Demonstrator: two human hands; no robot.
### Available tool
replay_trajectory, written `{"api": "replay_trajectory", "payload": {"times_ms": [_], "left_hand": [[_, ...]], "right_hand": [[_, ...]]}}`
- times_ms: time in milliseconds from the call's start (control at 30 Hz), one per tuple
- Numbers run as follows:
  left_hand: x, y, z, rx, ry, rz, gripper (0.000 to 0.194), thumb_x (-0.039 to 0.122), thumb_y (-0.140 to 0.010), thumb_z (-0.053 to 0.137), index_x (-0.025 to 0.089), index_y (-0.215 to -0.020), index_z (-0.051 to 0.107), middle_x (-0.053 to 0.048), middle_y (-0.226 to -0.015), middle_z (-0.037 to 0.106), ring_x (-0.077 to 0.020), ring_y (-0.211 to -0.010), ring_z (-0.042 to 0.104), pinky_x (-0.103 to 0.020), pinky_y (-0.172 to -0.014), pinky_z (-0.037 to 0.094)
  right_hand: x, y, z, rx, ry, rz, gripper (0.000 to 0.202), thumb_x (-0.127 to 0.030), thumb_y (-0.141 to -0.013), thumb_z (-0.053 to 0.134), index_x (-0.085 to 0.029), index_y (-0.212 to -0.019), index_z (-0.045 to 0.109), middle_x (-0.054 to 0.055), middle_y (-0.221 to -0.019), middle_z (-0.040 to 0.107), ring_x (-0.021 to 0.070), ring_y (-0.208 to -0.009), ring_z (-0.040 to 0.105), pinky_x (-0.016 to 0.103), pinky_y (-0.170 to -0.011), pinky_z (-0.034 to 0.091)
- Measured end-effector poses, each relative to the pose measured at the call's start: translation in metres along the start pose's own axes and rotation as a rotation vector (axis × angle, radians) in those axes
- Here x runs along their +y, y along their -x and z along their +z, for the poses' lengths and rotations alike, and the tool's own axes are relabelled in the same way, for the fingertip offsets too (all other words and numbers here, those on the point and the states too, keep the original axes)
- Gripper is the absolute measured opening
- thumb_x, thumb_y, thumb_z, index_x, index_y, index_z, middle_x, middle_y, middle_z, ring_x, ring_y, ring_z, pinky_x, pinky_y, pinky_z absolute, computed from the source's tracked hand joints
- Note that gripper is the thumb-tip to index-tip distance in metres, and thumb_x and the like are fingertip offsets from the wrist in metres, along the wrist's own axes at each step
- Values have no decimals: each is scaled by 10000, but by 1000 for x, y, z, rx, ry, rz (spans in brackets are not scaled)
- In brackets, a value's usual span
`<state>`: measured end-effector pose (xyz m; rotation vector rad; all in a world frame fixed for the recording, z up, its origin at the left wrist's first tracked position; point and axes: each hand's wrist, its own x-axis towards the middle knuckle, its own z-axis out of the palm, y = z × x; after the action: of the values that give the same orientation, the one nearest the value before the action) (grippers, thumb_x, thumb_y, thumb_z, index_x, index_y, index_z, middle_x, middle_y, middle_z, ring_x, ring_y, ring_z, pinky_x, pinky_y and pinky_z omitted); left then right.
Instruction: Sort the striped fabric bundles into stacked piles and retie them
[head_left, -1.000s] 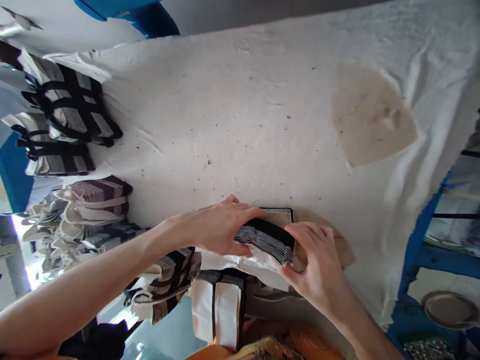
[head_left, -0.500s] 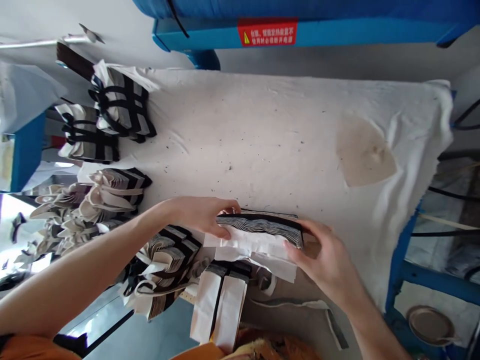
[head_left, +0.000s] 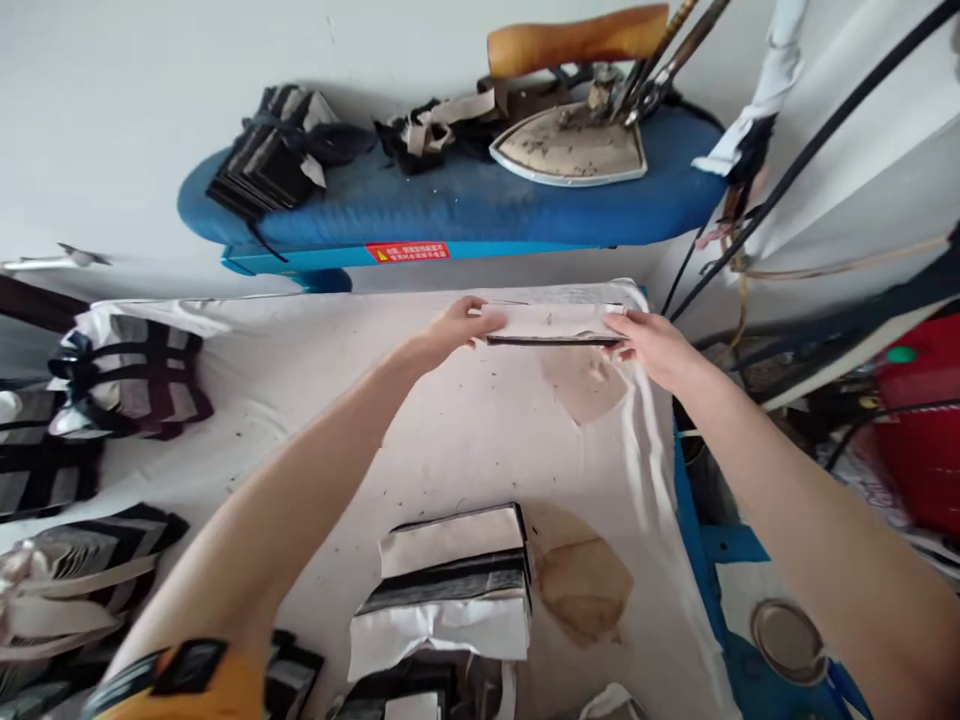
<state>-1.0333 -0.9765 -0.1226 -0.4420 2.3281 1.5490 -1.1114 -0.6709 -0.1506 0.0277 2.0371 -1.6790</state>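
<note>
My left hand [head_left: 466, 325] pinches the left end of a flat white-faced fabric strip [head_left: 551, 321] with a dark edge. The right end is gripped by my right hand [head_left: 651, 343], thumb on top and fingers beneath. Both arms are stretched out to the far side of the white cloth-covered table [head_left: 450, 440]. Whether the piece is one layer or several, I cannot tell. Closer to me lies a stack of similar black, grey and white fabric pieces [head_left: 450, 570], untouched by either hand.
Beyond the table, an iron [head_left: 574, 145] with a wooden handle rests on a blue padded ironing arm [head_left: 420, 210], beside a tied dark bundle [head_left: 270, 160]. Tied fabric bundles [head_left: 135, 375] line the left side. A round tin [head_left: 787, 640] stands lower right.
My hands have left the near stack and moved forward to the table's far side, now holding a strip. The stack lies on the table. My view has tilted up, bringing the iron into sight.
</note>
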Motion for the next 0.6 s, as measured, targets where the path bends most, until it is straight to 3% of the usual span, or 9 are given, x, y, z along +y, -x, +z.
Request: {"api": "replay_trajectory", "payload": {"times_ms": [100,200,400,600], "left_hand": [[0,-46,27,26,99,-27,491,509,-888,706,199,-1235,548,-121,-1100,707,-206,-994,692,-301,-756,476],[-5,-68,47,25,123,-58,530,548,-888,720,216,-1256,532,-122,-1148,722,-213,-1053,702,-291,-751,480],[-15,-86,68,50,52,-129,567,562,-916,675,190,-1310,510,-143,-1142,748,-234,-1066,714,-295,-728,492],[-14,-87,67,31,-46,-137,507,558,-934,635,159,-1240,567,-160,-997,758,-269,-971,724,-322,-700,488]], "right_hand": [[9,-34,-23,79,-57,50,271,-426,-810,816,-197,-901,702,51,-891,709,144,-611,670,240,-477,412],[19,-52,-40,106,-76,109,265,-397,-809,830,-191,-912,698,56,-831,715,158,-577,666,262,-483,469],[29,-71,-45,160,14,140,264,-390,-819,818,-187,-921,684,60,-847,721,145,-537,646,271,-479,509],[32,-74,-29,236,134,101,214,-404,-878,720,-197,-918,679,87,-915,724,162,-586,652,275,-487,496]]}}
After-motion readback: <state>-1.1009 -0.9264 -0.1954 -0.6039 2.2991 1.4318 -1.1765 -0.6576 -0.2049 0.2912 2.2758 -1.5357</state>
